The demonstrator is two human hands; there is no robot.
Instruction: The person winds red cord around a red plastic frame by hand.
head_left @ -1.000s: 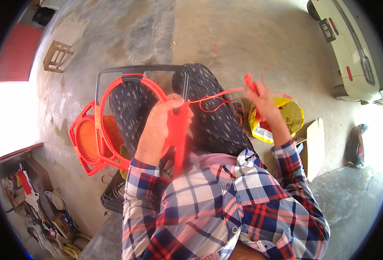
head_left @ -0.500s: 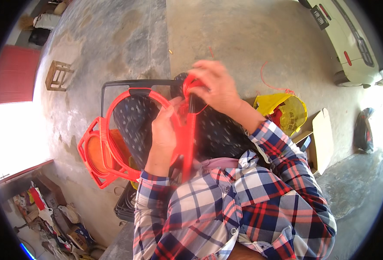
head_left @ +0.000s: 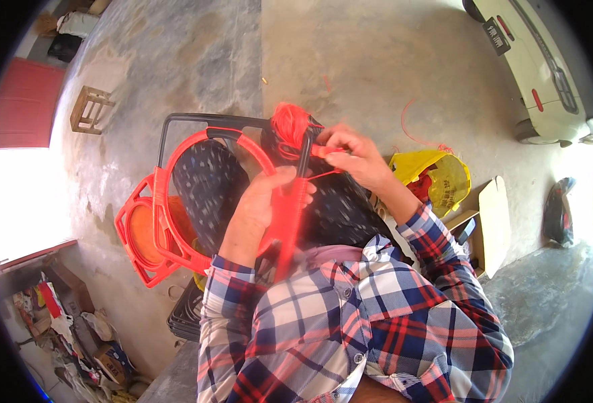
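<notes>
A frame with a red ring (head_left: 169, 176) and black metal tubing (head_left: 209, 119) rests across my lap. Red cord is wound round one of its bars (head_left: 287, 228), and that part is blurred. My left hand (head_left: 259, 198) grips the frame beside this wound bar. A loose bundle of red cord (head_left: 288, 126) lies at the far end of the bar, over my knee. My right hand (head_left: 355, 161), to the right of the black tube end, pinches red cord (head_left: 323, 150). A strand (head_left: 324, 174) runs from the bar toward this hand.
Another red frame with an orange disc (head_left: 150, 232) stands at my left. On my right are a yellow bag (head_left: 457, 178) with red material and an open cardboard box (head_left: 492, 228). Farther off are a wooden stool (head_left: 91, 109), a dark bag (head_left: 559, 211) and a pale car (head_left: 541, 74).
My right hand has moved right and toward me, off the cord bundle, which now shows at the bar's far end. A strand is now drawn out to it. My left hand stays on the frame.
</notes>
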